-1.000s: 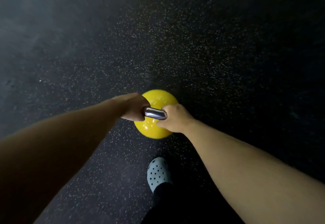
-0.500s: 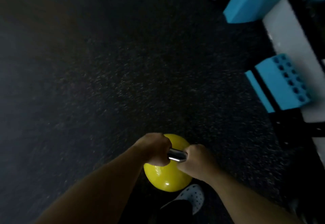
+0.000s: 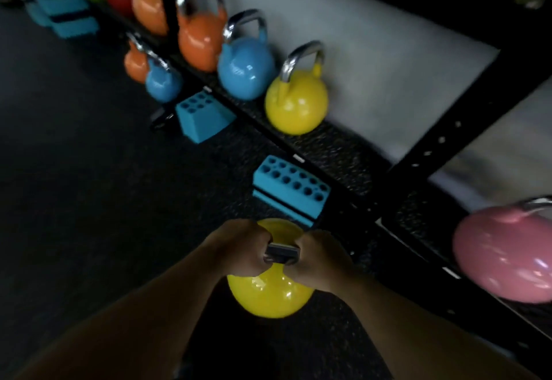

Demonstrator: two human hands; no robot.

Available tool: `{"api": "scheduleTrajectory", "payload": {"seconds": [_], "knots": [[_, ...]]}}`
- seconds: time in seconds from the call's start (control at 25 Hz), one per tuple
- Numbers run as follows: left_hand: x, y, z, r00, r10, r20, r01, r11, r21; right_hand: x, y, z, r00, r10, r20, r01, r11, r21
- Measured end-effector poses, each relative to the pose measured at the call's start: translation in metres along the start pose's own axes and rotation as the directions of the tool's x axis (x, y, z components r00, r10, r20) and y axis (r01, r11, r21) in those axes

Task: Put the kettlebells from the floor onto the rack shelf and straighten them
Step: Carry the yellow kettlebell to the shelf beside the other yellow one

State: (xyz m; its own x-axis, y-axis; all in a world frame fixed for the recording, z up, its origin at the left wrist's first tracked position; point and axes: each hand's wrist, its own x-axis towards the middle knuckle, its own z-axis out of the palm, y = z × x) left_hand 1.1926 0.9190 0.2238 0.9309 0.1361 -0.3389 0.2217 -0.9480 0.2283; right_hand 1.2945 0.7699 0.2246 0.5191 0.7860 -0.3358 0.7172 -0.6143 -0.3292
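Dark speckled rubber flooring [image 3: 74, 185] is spreading under me while my left hand [image 3: 239, 249] and right hand [image 3: 319, 260] are both clenching the steel handle of a glossy yellow kettlebell [image 3: 268, 296], hanging below them. Ahead of my right hand, the black rack shelf [image 3: 343, 152] is already holding another yellow kettlebell [image 3: 295, 105]; this one I am judging still unplaced.

Blue perforated foam blocks [image 3: 289, 190] on dark speckled floor [image 3: 74, 155]

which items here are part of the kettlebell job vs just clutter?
Job:
- yellow kettlebell in hand, gripped by left hand and right hand
- rack shelf
- shelved kettlebells to line up: yellow, blue, orange, pink

Lying about:
- blue foam blocks on the floor
- stacked blue blocks, far left
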Motion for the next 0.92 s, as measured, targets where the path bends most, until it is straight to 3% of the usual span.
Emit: {"api": "scheduleTrajectory", "payload": {"seconds": [0.24, 0.48, 0.68, 0.92], "knots": [[0.134, 0.006, -0.098, 0.962, 0.211, -0.174, -0.208, 0.978, 0.034, 0.066, 0.06, -0.11, 0.97, 0.121, -0.212, -0.127, 0.992, -0.014], [0.248, 0.018, -0.172, 0.868, 0.421, -0.263, -0.356, 0.898, 0.26, 0.121, 0.103, -0.172, 0.845, 0.287, -0.451, -0.312, 0.95, 0.021], [0.319, 0.024, -0.182, 0.851, 0.48, -0.212, -0.398, 0.855, 0.333, 0.155, 0.139, -0.186, 0.815, 0.393, -0.427, -0.378, 0.918, 0.122], [0.365, 0.021, -0.189, 0.869, 0.42, -0.263, -0.373, 0.904, 0.21, 0.189, 0.164, -0.196, 0.783, 0.442, -0.439, -0.381, 0.897, 0.223]]}}
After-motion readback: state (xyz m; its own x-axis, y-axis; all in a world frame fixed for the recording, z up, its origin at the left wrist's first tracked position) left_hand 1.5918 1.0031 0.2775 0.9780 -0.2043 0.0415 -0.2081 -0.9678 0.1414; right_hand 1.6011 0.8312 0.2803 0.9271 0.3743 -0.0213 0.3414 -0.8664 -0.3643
